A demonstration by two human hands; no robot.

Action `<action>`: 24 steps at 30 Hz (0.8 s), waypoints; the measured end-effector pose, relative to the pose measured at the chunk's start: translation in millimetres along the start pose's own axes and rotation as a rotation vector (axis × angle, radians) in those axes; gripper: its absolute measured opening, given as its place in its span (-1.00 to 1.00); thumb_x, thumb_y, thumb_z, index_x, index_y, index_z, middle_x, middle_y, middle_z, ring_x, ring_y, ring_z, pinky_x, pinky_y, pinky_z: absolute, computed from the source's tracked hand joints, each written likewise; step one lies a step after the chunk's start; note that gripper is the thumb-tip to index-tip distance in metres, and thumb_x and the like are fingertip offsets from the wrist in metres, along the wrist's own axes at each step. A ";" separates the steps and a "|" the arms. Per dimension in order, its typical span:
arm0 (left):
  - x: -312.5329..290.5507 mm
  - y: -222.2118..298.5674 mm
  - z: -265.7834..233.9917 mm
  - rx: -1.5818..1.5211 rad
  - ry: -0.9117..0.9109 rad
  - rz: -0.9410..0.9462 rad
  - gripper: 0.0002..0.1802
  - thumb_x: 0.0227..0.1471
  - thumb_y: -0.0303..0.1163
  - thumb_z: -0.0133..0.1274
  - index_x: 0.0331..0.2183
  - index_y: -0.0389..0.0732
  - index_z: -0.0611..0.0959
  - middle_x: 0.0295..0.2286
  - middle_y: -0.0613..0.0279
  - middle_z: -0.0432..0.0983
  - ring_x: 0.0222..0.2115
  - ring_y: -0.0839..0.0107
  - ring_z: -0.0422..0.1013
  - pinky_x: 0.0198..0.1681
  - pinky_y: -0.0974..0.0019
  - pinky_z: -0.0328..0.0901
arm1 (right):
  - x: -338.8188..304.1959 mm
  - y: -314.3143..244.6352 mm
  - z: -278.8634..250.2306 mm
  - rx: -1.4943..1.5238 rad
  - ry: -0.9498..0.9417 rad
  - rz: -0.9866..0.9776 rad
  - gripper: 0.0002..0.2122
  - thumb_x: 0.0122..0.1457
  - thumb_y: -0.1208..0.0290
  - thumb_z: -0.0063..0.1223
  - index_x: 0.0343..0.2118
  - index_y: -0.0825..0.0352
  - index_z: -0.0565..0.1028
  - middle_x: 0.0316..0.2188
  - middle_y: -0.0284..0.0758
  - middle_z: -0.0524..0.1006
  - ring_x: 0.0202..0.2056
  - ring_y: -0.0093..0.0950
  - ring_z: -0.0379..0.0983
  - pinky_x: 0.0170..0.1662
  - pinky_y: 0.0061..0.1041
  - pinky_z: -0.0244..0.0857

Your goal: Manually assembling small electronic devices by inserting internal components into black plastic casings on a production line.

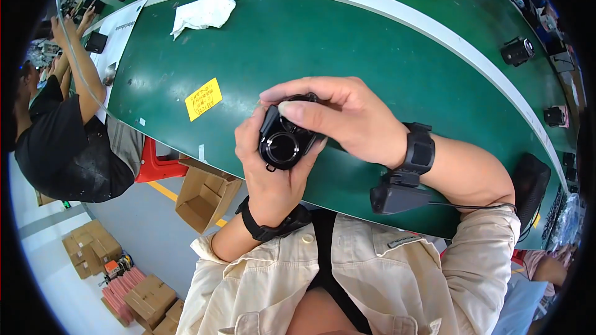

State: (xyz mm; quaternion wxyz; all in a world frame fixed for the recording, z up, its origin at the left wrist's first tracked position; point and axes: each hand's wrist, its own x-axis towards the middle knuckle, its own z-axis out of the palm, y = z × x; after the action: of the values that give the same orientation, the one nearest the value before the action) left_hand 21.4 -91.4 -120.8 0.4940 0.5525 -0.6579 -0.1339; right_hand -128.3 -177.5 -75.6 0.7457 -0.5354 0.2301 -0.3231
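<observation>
Above the green table (298, 37) I hold a small black handheld device (281, 149). It has a round glossy face with a silver ring and a small metal loop at its lower edge; its exact kind I cannot make out. My left hand (261, 164) cups it from below and the left side, fingers wrapped round its edge. Over its upper end, my right hand (338, 108) curls, the thumb lying across the top and the fingers round the far side. The part under the right thumb is mostly hidden. Both wrists wear black straps, with a black box (397, 197) by the right one.
A yellow note (203, 99) and a crumpled white cloth (203, 12) lie on the table. A black case (531, 189) rests at the right. Beyond the white rail (397, 3) stand black devices (517, 51). At left, another person (68, 142) works near an open carton (202, 195).
</observation>
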 end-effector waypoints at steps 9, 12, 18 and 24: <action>-7.8 2.1 -5.6 -0.030 0.006 -0.041 -0.02 -0.21 -0.44 0.39 0.16 -0.23 0.15 -0.05 -0.03 0.23 -0.09 0.11 0.32 -0.03 0.17 0.24 | -9.7 2.0 18.8 -0.218 0.152 -0.043 -0.75 0.28 0.39 -0.05 -0.06 0.38 0.51 -0.21 -0.32 0.57 -0.15 -0.58 0.46 -0.02 -0.55 0.32; -5.7 0.8 -9.2 0.002 -0.019 -0.022 -0.02 -0.21 -0.45 0.39 0.16 -0.24 0.14 -0.05 -0.04 0.22 -0.09 0.12 0.32 -0.03 0.17 0.24 | -6.3 10.9 17.0 -0.041 0.129 -0.070 -0.74 0.29 0.39 -0.06 -0.05 0.39 0.49 -0.19 -0.33 0.56 -0.14 -0.58 0.45 -0.01 -0.54 0.32; 2.5 -11.0 -5.1 -0.109 -0.007 -0.071 -0.02 -0.21 -0.45 0.39 0.15 -0.26 0.14 -0.04 -0.04 0.22 -0.09 0.13 0.32 -0.02 0.17 0.23 | 3.3 10.5 6.3 0.301 0.019 0.046 -0.70 0.30 0.35 -0.09 0.00 0.42 0.44 -0.09 -0.29 0.50 -0.05 -0.57 0.39 0.07 -0.51 0.24; 9.0 4.9 -13.1 0.008 -0.005 -0.002 -0.02 -0.24 -0.49 0.39 0.14 -0.26 0.15 -0.07 -0.04 0.28 -0.10 0.10 0.33 -0.02 0.15 0.23 | 2.9 -5.1 9.9 0.081 -0.064 -0.038 -0.69 0.30 0.35 -0.12 0.02 0.42 0.42 -0.03 -0.27 0.46 0.01 -0.53 0.35 0.14 -0.48 0.18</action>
State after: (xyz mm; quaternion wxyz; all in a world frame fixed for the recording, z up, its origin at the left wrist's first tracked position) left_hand 29.9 -92.6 -106.5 0.4902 0.5547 -0.6590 -0.1331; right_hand -120.7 -174.2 -67.6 0.7673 -0.5192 0.1830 -0.3289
